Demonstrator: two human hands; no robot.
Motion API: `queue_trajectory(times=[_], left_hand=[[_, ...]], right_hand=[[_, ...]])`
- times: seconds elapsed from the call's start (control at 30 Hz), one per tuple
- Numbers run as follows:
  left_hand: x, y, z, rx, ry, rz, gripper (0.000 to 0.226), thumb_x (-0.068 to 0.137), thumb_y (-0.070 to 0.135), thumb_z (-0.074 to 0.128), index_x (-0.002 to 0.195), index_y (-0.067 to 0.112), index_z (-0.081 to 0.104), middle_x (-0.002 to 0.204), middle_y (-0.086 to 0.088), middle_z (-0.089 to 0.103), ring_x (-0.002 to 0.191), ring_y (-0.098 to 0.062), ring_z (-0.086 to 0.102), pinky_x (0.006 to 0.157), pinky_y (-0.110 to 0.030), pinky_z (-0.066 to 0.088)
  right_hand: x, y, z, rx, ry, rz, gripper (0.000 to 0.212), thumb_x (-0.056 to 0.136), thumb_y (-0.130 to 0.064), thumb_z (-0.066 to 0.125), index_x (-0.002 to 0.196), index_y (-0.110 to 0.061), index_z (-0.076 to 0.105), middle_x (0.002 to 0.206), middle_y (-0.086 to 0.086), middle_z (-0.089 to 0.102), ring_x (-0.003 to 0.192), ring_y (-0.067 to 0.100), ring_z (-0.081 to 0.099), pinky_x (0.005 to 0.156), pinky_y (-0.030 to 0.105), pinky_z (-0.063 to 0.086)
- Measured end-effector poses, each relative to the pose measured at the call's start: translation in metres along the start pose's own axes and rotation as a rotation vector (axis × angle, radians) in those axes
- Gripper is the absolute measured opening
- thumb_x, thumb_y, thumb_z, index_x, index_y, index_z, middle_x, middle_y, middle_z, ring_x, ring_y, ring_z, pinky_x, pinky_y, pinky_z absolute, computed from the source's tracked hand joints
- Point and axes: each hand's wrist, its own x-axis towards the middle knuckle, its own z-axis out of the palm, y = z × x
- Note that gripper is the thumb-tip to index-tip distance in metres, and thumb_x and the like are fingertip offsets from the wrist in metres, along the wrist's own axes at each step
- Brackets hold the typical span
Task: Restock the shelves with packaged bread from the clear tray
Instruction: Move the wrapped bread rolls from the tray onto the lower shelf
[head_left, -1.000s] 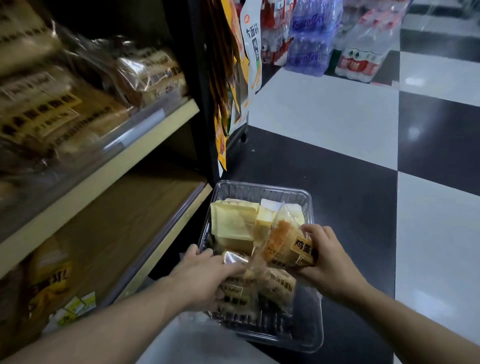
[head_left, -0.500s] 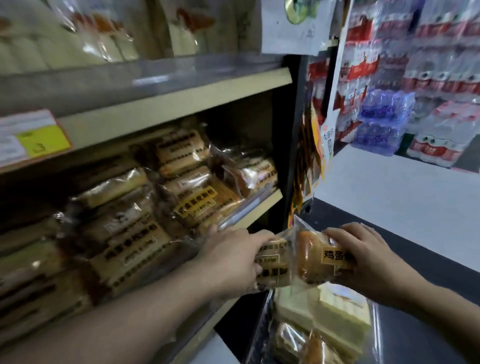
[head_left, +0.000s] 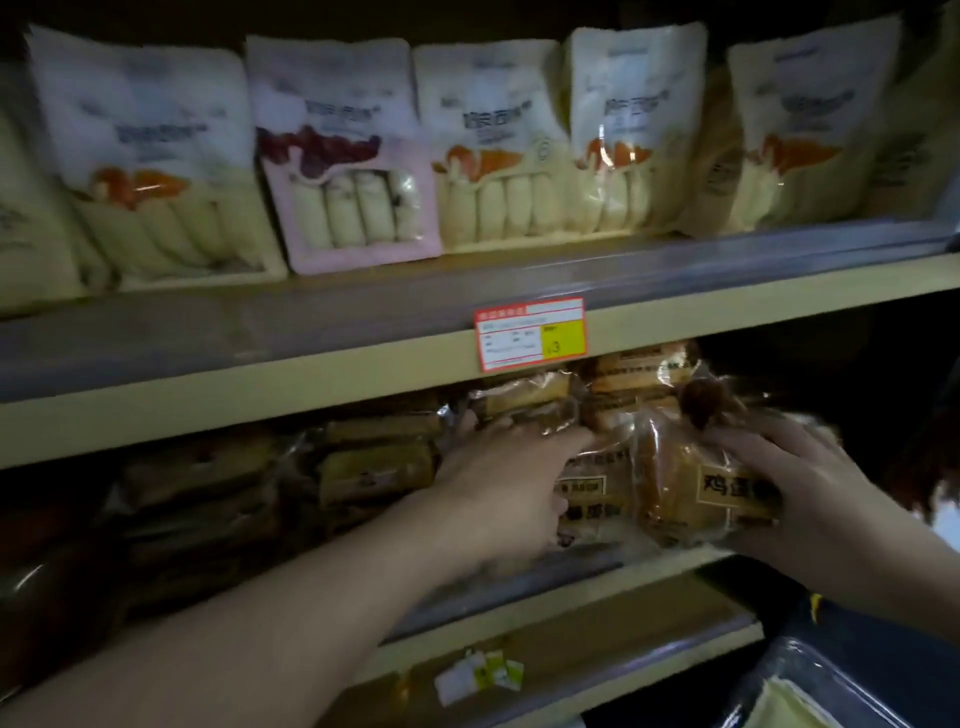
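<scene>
My left hand (head_left: 501, 483) grips a clear-wrapped brown bread pack (head_left: 592, 499) with dark lettering, held at the right end of the middle shelf (head_left: 613, 558). My right hand (head_left: 795, 488) holds a second pack, an orange-brown loaf (head_left: 685, 488) with a printed label, pressed against the first. Both packs sit just inside the shelf front, over its clear rail. Only a corner of the clear tray (head_left: 800, 675) shows at the bottom right, with a pale yellow pack in it.
Several wrapped brown loaves (head_left: 374, 467) fill the middle shelf to the left. The upper shelf (head_left: 311, 364) carries white and pink bags of rolls (head_left: 353, 156) and a red-yellow price tag (head_left: 530, 335). A small tag (head_left: 478, 673) lies on the lower shelf.
Both hands lifted the two bread packs out of the tray on the floor and carried them up and into the right end of the middle shelf. My view rose with them.
</scene>
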Motion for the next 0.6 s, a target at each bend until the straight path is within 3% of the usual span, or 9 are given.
queue_trajectory(times=[0.2,0.33,0.47,0.6], left_hand=[[-0.033,-0.082,-0.017,0.026,-0.042,-0.167,0.057,0.092,0.036,0.056,0.137,0.053,0.027,0.146,0.013,0.04,0.129,-0.019,0.036,0.1,-0.042,0.024],[-0.054,-0.132,-0.019,-0.172,-0.099,-0.319,0.061,0.09,0.025,0.062,0.137,0.051,0.032,0.143,0.012,0.043,0.124,-0.016,0.043,0.095,-0.033,0.039],[-0.068,-0.165,-0.015,-0.141,-0.066,-0.358,0.061,0.092,0.02,0.059,0.14,0.046,0.031,0.144,0.01,0.042,0.125,-0.016,0.043,0.091,-0.028,0.038],[-0.079,-0.184,-0.018,-0.122,-0.039,-0.351,0.063,0.094,0.014,0.054,0.143,0.043,0.028,0.15,0.004,0.035,0.124,-0.015,0.042,0.093,-0.03,0.037]], right_hand=[[0.051,-0.079,0.022,0.03,-0.06,-0.172,0.085,0.07,-0.047,0.075,0.14,-0.043,0.027,0.141,-0.005,0.029,0.129,0.027,0.024,0.105,0.041,0.026],[0.076,-0.131,0.038,-0.002,-0.08,-0.288,0.086,0.073,-0.047,0.071,0.144,-0.036,0.023,0.14,-0.002,0.029,0.131,0.027,0.024,0.108,0.039,0.02],[0.095,-0.166,0.054,-0.035,-0.074,-0.344,0.086,0.075,-0.052,0.067,0.144,-0.034,0.02,0.142,0.001,0.031,0.133,0.025,0.021,0.112,0.038,0.01],[0.111,-0.189,0.074,-0.055,-0.058,-0.338,0.09,0.075,-0.053,0.067,0.145,-0.032,0.014,0.145,0.005,0.03,0.138,0.028,0.019,0.115,0.044,0.011]])
